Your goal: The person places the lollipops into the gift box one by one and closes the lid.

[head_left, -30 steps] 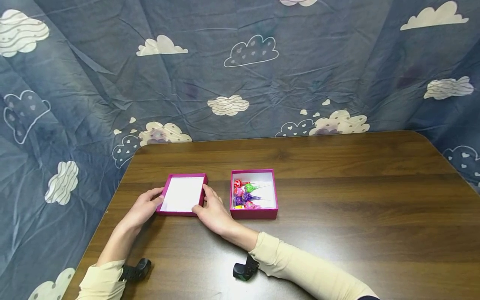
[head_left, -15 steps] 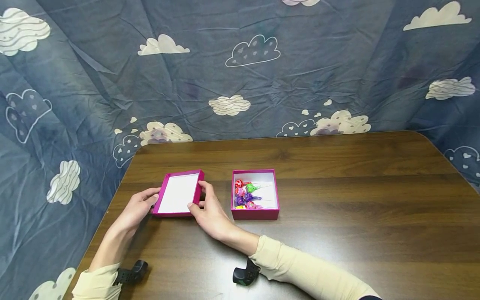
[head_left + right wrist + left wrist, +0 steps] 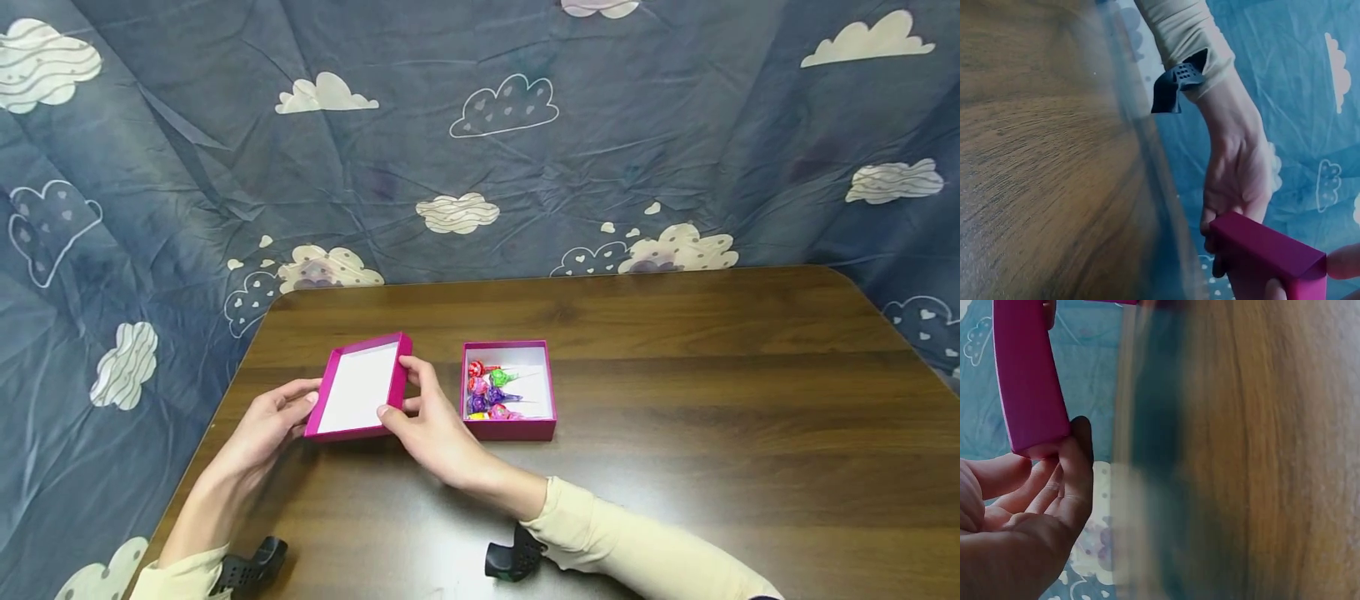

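A magenta box lid [image 3: 356, 387] with a white inside is held above the left part of the table, hollow side up and its right side tilted higher. My left hand [image 3: 258, 425] pinches its left edge, thumb on top and fingers beneath; the left wrist view shows this grip at a corner of the lid [image 3: 1032, 381]. With thumb and fingers my right hand [image 3: 438, 429] grips the right wall. In the right wrist view, the lid [image 3: 1266, 247] stands between the left hand [image 3: 1238, 172] and the right fingertips [image 3: 1342, 261].
Just right of my right hand, a magenta box [image 3: 513, 430] stands uncovered on the wooden table [image 3: 712, 417]. Several wrapped lollipops [image 3: 491, 392] lie along its left side. A blue cloud-print cloth [image 3: 480, 167] hangs behind the table.
Both hands have raised the lid from the table and tilted it, its right side going up and the whole shifting slightly left. The box of lollipops has stayed in place.
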{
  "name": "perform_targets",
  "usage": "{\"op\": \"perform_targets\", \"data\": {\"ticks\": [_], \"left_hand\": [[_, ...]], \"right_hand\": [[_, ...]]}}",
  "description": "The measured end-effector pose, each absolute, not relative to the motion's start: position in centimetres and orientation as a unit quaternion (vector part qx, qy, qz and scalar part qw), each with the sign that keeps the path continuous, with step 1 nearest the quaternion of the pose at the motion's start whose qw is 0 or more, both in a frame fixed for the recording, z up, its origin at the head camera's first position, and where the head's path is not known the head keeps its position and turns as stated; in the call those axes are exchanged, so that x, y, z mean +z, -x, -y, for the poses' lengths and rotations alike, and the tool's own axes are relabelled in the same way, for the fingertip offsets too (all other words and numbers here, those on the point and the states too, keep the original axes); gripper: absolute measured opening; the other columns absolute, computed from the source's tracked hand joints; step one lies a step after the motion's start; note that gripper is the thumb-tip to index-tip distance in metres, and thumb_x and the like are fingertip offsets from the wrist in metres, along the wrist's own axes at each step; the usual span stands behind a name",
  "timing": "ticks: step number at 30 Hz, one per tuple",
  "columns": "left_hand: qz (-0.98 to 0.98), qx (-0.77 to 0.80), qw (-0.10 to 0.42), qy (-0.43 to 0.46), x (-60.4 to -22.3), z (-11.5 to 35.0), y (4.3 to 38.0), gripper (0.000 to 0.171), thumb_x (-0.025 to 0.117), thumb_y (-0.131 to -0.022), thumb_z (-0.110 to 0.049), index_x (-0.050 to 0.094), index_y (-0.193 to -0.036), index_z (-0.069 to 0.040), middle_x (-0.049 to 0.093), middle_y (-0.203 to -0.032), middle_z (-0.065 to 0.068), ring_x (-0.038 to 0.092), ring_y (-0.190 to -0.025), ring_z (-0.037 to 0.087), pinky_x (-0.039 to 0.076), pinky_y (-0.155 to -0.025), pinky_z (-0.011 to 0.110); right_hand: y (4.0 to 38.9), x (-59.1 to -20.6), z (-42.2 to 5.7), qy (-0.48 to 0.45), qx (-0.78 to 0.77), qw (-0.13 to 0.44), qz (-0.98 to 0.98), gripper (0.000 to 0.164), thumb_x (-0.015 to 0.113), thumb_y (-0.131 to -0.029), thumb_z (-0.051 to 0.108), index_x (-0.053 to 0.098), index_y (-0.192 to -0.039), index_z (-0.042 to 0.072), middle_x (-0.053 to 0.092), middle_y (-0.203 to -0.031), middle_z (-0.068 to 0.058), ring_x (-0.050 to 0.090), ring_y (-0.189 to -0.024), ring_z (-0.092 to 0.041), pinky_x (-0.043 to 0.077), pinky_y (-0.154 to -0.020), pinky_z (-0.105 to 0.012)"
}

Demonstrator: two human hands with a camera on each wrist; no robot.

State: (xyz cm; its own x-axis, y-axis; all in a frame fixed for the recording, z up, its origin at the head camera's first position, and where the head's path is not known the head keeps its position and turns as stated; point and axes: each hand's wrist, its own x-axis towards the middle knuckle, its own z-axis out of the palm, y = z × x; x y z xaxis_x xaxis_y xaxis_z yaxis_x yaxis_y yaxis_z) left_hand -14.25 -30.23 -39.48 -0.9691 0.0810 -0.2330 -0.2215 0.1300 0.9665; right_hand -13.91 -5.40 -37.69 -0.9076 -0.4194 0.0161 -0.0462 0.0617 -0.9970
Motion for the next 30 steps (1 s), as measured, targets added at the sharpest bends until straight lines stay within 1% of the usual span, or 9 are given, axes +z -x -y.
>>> {"op": "perform_targets", "data": {"ticks": [3, 7, 12, 15, 20, 24, 26, 28, 30], "left_hand": [[-0.723, 0.68, 0.112, 0.04, -39.0, 29.9, 14.2, 0.046, 0.05, -0.098, -0.016, 0.038, -0.134, 0.009, 0.063, -0.105, 0.007, 0.063, -0.087, 0.014, 0.051, -0.075, 0.029], [-0.688, 0.717, 0.107, 0.035, -38.3, 29.3, 13.8, 0.043, 0.051, -0.097, -0.015, 0.038, -0.133, 0.006, 0.064, -0.105, 0.007, 0.064, -0.088, 0.015, 0.052, -0.074, 0.03], [-0.664, 0.741, 0.094, 0.017, -37.3, 27.9, 13.4, 0.04, 0.052, -0.097, -0.014, 0.04, -0.13, 0.005, 0.064, -0.105, 0.01, 0.064, -0.09, 0.018, 0.052, -0.076, 0.033], [-0.66, 0.746, 0.09, 0.014, -36.6, 27.0, 13.2, 0.041, 0.053, -0.096, -0.014, 0.04, -0.129, 0.005, 0.063, -0.104, 0.01, 0.064, -0.09, 0.018, 0.052, -0.076, 0.033], [-0.637, 0.766, 0.09, 0.014, -35.9, 25.5, 13.0, 0.04, 0.055, -0.095, -0.013, 0.039, -0.128, 0.004, 0.062, -0.107, 0.01, 0.063, -0.093, 0.019, 0.051, -0.077, 0.034], [-0.605, 0.79, 0.097, 0.01, -35.5, 24.4, 12.9, 0.039, 0.054, -0.095, -0.012, 0.04, -0.128, 0.002, 0.06, -0.111, 0.011, 0.062, -0.096, 0.02, 0.051, -0.079, 0.035], [-0.596, 0.797, 0.101, 0.01, -35.3, 23.9, 12.9, 0.039, 0.054, -0.095, -0.011, 0.04, -0.129, 0.001, 0.059, -0.112, 0.011, 0.062, -0.096, 0.021, 0.051, -0.079, 0.035], [-0.596, 0.796, 0.103, 0.007, -35.2, 23.3, 13.0, 0.04, 0.054, -0.095, -0.012, 0.039, -0.13, 0.0, 0.058, -0.112, 0.012, 0.062, -0.097, 0.021, 0.051, -0.079, 0.036], [-0.6, 0.794, 0.099, 0.007, -35.1, 22.7, 13.1, 0.044, 0.056, -0.095, -0.012, 0.038, -0.133, -0.001, 0.058, -0.113, 0.013, 0.061, -0.098, 0.022, 0.05, -0.08, 0.038]], "right_hand": [[13.9, -37.2, 4.6, 0.159, -0.667, 0.14, -0.714, 0.063, 0.063, -0.089, 0.025, 0.028, -0.141, 0.019, 0.035, -0.139, -0.012, 0.058, -0.101, -0.017, 0.049, -0.078, -0.032], [13.9, -36.7, 3.5, 0.172, -0.673, 0.143, -0.705, 0.061, 0.063, -0.089, 0.025, 0.029, -0.14, 0.02, 0.036, -0.138, -0.007, 0.06, -0.099, -0.015, 0.048, -0.075, -0.033], [14.3, -36.2, 1.8, 0.194, -0.68, 0.128, -0.695, 0.057, 0.062, -0.089, 0.021, 0.033, -0.138, 0.018, 0.04, -0.136, -0.002, 0.058, -0.1, -0.016, 0.047, -0.075, -0.032], [14.6, -36.0, 0.8, 0.195, -0.687, 0.113, -0.69, 0.054, 0.063, -0.088, 0.015, 0.038, -0.135, 0.014, 0.046, -0.132, -0.005, 0.058, -0.097, -0.017, 0.046, -0.076, -0.029], [15.1, -35.6, -1.0, 0.198, -0.702, 0.098, -0.677, 0.045, 0.063, -0.089, 0.011, 0.043, -0.129, 0.007, 0.052, -0.124, -0.012, 0.06, -0.081, -0.021, 0.05, -0.065, -0.033], [15.4, -35.4, -2.5, 0.203, -0.706, 0.092, -0.672, 0.039, 0.062, -0.09, 0.011, 0.046, -0.126, 0.005, 0.056, -0.12, -0.015, 0.061, -0.08, -0.024, 0.052, -0.061, -0.04], [15.5, -35.3, -3.3, 0.201, -0.701, 0.087, -0.679, 0.037, 0.062, -0.09, 0.011, 0.048, -0.124, 0.006, 0.059, -0.118, -0.014, 0.061, -0.079, -0.029, 0.051, -0.058, -0.039], [15.5, -35.2, -4.0, 0.2, -0.696, 0.083, -0.685, 0.036, 0.062, -0.09, 0.011, 0.049, -0.124, 0.007, 0.06, -0.117, -0.014, 0.062, -0.082, -0.029, 0.051, -0.057, -0.037], [15.6, -35.1, -4.6, 0.197, -0.698, 0.085, -0.683, 0.036, 0.062, -0.09, 0.011, 0.049, -0.123, 0.007, 0.06, -0.116, -0.013, 0.061, -0.075, -0.03, 0.049, -0.054, -0.033]]}}
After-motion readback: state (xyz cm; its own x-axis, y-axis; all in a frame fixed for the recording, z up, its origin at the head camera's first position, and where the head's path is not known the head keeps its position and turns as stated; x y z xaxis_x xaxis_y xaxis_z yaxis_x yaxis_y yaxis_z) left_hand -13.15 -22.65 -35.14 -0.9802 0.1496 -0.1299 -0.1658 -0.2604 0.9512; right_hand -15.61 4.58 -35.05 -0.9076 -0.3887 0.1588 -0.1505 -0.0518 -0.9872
